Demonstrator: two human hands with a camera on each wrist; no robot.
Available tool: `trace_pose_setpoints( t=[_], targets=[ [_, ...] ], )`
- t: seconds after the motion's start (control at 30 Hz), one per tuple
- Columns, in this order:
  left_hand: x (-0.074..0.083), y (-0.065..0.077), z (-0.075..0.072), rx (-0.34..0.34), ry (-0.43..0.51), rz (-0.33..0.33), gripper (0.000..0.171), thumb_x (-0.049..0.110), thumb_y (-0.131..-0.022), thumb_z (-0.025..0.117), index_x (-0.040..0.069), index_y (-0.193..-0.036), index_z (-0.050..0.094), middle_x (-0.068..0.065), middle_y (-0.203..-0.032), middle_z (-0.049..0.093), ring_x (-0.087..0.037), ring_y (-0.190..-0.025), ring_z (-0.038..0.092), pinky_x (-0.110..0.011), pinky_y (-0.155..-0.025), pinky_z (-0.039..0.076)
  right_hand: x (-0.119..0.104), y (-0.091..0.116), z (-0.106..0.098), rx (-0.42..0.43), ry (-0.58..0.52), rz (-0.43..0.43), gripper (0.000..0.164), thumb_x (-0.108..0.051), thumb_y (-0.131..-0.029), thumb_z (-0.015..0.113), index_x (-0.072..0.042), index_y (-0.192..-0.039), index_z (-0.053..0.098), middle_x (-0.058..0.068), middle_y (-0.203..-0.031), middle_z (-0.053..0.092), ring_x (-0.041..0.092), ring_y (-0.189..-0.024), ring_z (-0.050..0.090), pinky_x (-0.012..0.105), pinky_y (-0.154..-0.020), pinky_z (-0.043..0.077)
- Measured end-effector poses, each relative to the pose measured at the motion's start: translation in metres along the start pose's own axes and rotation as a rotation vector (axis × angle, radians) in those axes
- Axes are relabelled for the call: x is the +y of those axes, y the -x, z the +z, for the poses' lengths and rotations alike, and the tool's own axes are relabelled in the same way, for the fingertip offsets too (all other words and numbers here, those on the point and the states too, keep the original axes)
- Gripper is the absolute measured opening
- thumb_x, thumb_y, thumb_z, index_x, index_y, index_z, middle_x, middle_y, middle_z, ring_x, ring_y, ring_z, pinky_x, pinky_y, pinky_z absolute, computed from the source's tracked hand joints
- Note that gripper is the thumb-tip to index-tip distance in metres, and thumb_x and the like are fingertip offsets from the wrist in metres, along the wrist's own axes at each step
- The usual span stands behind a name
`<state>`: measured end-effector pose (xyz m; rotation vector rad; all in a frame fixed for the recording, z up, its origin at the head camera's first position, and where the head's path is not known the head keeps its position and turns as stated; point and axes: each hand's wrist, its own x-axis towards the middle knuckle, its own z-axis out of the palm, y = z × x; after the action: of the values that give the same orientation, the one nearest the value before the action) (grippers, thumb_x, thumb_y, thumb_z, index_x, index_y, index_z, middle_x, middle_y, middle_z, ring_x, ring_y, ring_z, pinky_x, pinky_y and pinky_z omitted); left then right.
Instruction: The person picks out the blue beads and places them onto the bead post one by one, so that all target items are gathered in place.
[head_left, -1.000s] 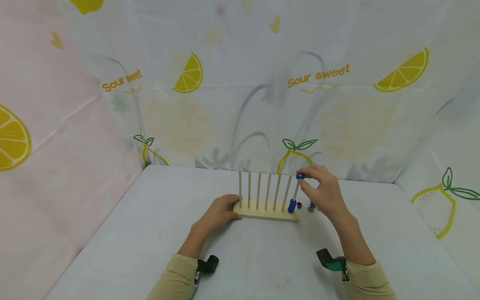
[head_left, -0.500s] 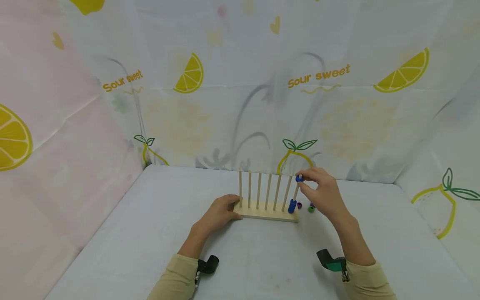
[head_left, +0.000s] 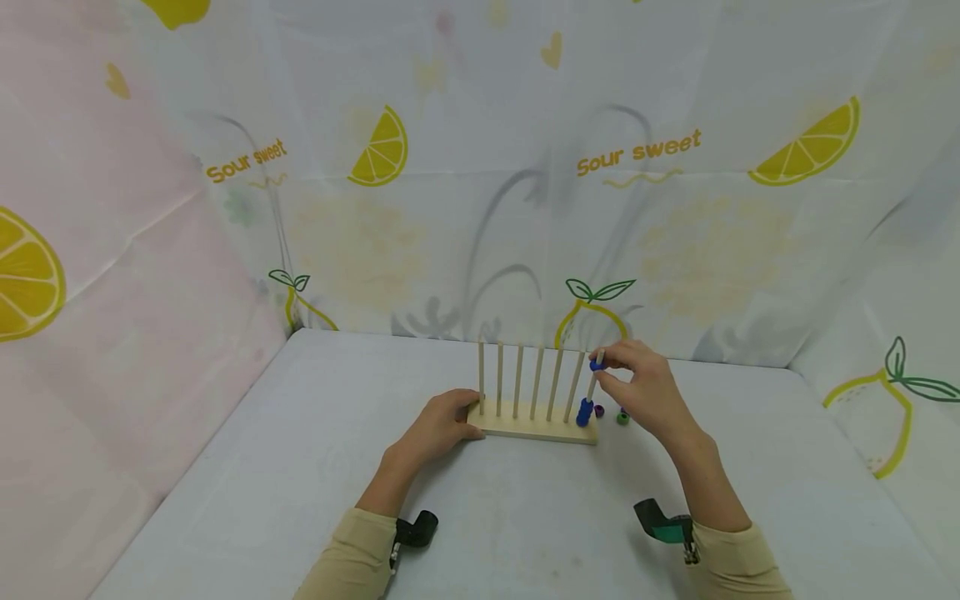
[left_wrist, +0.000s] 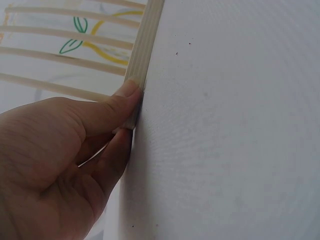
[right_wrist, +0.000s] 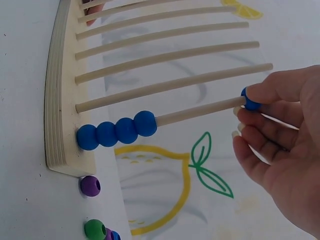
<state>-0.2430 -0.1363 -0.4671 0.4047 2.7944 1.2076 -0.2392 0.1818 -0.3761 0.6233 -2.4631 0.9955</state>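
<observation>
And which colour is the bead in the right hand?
Blue; the bead shows best in the right wrist view.

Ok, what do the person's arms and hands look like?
The left hand and right hand wear no gloves; the left sleeve and right sleeve, both beige, end short of them. By each sleeve is a black angled device; the right one shows green.

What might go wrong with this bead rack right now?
The right hand pinches one blue bead near the tip of the end peg; pulled back, it might slip off.

The left hand grips only the wooden base's far end, so a sideways push could twist it.

The loose purple bead and green bead might roll if bumped.
</observation>
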Motion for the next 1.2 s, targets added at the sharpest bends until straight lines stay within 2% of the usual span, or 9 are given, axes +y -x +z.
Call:
trace_pose_setpoints(
  t=[0.17,0.33,0.67,0.93,1.1,1.2],
  targets=[
    [0.0008,-0.0006,0.0006,0.005,-0.002,-0.011,0.06,0.013,-0.082,0.081,0.004,-0.136,0.059,-0.013,-0.144,0.056,-0.032,-0.138,0.048,-0.048,-0.115,0.04,0.001,0.0006,0.0004,-0.053,-0.008,0.02,0.014,-0.002,-0.086,0.07,-0.008,-0.099,0.072,0.007,-0.101,0.07,0.024,-0.096,0.066,0.043,-0.084,0.058],
    [0.0014,-0.0001,0.0006,0.003,-0.006,-0.013,0.06,0.013,-0.082,0.081,0.004,-0.137,0.058,-0.013,-0.145,0.055,-0.031,-0.139,0.048,-0.047,-0.116,0.04,0.0041,0.0008,0.0025,-0.089,-0.02,0.014,0.016,0.002,-0.086,0.069,-0.006,-0.099,0.071,0.009,-0.099,0.07,0.029,-0.096,0.068,0.052,-0.086,0.058],
    [0.0028,0.0017,-0.0005,-0.002,-0.003,-0.009,0.06,0.013,-0.082,0.081,0.005,-0.137,0.059,-0.013,-0.144,0.056,-0.031,-0.138,0.048,-0.047,-0.116,0.04,0.0064,0.0007,0.0047,-0.122,-0.022,-0.008,0.015,0.003,-0.084,0.071,-0.006,-0.096,0.071,0.008,-0.096,0.07,0.028,-0.094,0.069,0.05,-0.085,0.059],
    [0.0021,0.001,0.0,0.006,0.03,-0.007,0.059,0.013,-0.082,0.081,0.005,-0.137,0.059,-0.013,-0.144,0.056,-0.03,-0.138,0.049,-0.046,-0.116,0.041,0.0067,0.0021,0.0051,-0.174,-0.029,0.034,0.014,0.003,-0.085,0.069,-0.004,-0.098,0.071,0.01,-0.099,0.071,0.029,-0.096,0.069,0.052,-0.088,0.058],
    [0.0008,0.0016,0.0001,0.009,0.024,0.012,0.059,0.012,-0.082,0.081,0.004,-0.136,0.059,-0.014,-0.143,0.056,-0.032,-0.137,0.049,-0.048,-0.115,0.041,0.0089,0.003,0.0072,-0.2,-0.038,0.041,0.014,0.003,-0.085,0.069,-0.003,-0.098,0.071,0.011,-0.1,0.071,0.03,-0.095,0.07,0.052,-0.087,0.059],
    [0.0002,0.0014,0.0003,0.005,0.022,0.001,0.06,0.012,-0.082,0.081,0.004,-0.137,0.059,-0.013,-0.144,0.056,-0.032,-0.138,0.049,-0.047,-0.115,0.041,0.0099,0.0033,0.0085,-0.21,-0.036,0.047,0.015,0.002,-0.085,0.069,-0.003,-0.099,0.071,0.011,-0.1,0.071,0.03,-0.095,0.071,0.05,-0.087,0.059]
  ],
)
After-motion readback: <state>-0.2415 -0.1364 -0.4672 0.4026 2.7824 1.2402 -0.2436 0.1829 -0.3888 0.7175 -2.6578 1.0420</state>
